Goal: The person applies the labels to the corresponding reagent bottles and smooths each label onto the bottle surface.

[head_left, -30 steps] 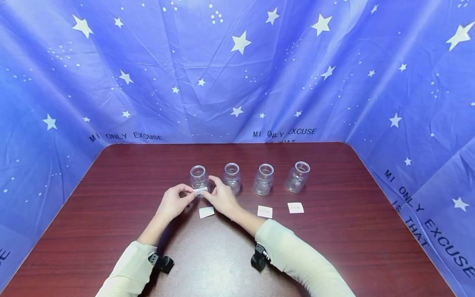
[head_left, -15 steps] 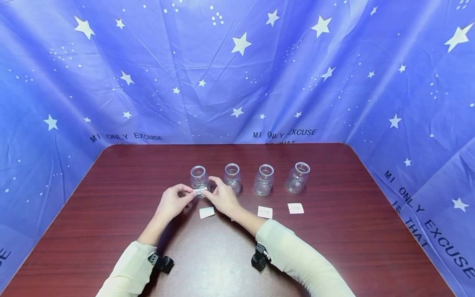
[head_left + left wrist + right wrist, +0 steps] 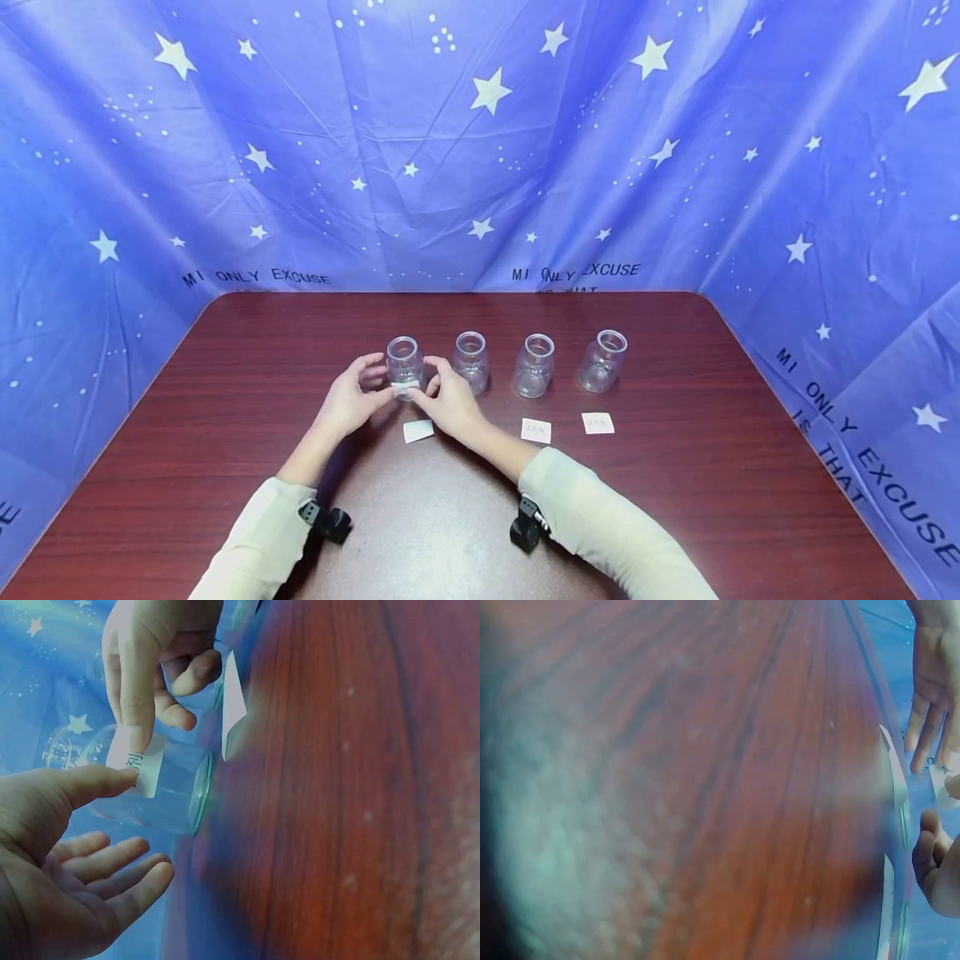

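A small glass jar point(image 3: 406, 358) stands upright without a lid at the left end of a row. On its front lies a white paper label point(image 3: 148, 778) with dark writing, partly covered by both thumbs. My left hand point(image 3: 348, 403) presses the label with its thumb, while its other fingers spread out beside the jar, apart from the glass in the left wrist view. From the other side my right hand point(image 3: 452, 407) has its thumb on the label and its forefinger round the jar's side; the remaining fingers are curled.
Further right stand more open glass jars: one point(image 3: 471, 360), another point(image 3: 534, 367) and a third point(image 3: 602, 362). White labels point(image 3: 536, 430) point(image 3: 597, 423) lie before the right-hand jars. A folded white paper point(image 3: 417, 431) lies close to the hands. A blue starry curtain point(image 3: 480, 150) surrounds the table point(image 3: 247, 358).
My left fingers have opened away from the label's left end and spread towards the jar's side; its thumb stays on the label. My right hand has hardly moved.
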`<action>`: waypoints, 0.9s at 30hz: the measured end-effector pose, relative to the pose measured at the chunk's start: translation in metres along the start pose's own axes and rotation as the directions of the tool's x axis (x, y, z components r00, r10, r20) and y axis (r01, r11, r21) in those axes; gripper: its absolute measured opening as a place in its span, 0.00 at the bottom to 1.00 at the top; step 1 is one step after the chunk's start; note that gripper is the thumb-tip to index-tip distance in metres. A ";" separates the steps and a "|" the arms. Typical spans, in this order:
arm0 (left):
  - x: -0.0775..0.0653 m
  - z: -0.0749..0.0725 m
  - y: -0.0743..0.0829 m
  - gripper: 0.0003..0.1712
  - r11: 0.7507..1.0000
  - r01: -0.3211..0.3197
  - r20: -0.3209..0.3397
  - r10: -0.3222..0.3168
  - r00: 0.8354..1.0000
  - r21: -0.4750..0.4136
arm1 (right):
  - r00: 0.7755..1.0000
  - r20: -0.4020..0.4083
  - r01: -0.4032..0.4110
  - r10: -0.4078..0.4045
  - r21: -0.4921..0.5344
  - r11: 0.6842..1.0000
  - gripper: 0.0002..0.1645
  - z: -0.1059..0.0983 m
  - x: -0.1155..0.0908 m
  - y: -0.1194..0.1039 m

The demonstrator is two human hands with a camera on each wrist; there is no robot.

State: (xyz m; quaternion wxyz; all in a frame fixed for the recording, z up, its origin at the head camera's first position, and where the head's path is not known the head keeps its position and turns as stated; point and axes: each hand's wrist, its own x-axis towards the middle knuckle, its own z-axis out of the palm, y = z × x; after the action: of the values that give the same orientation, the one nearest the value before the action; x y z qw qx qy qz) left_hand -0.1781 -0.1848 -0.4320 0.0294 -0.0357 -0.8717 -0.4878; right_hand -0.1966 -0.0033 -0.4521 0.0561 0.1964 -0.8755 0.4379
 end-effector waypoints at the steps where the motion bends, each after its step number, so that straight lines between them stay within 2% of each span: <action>1: 0.001 0.000 -0.001 0.35 1.000 -0.006 0.010 0.006 1.000 -0.007 | 1.000 -0.006 0.010 -0.010 -0.008 1.000 0.32 0.001 0.000 0.000; 11: 0.004 -0.001 -0.006 0.31 0.996 -0.007 0.061 0.012 0.998 -0.084 | 0.998 -0.055 0.027 -0.027 -0.012 1.000 0.30 0.004 -0.001 -0.003; 17: 0.004 -0.001 -0.005 0.31 0.997 0.008 0.072 -0.003 0.997 -0.078 | 0.999 -0.034 0.035 -0.033 0.060 0.998 0.29 0.002 -0.003 -0.002; 21: 0.004 -0.003 -0.003 0.31 0.997 0.017 0.076 -0.011 0.997 -0.069 | 1.000 0.011 -0.004 0.003 0.094 0.996 0.29 0.001 -0.003 -0.002; 27: 0.002 -0.006 -0.002 0.31 0.999 0.008 0.096 -0.005 0.995 -0.036 | 1.000 0.006 -0.006 0.005 0.089 0.996 0.28 0.002 -0.003 -0.001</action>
State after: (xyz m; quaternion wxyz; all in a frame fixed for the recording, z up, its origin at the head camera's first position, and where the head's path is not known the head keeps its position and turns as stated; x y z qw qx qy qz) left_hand -0.1802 -0.1905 -0.4303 -0.0146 -0.0567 -0.8634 -0.5012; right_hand -0.1935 -0.0043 -0.4531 0.0435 0.1975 -0.8559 0.4759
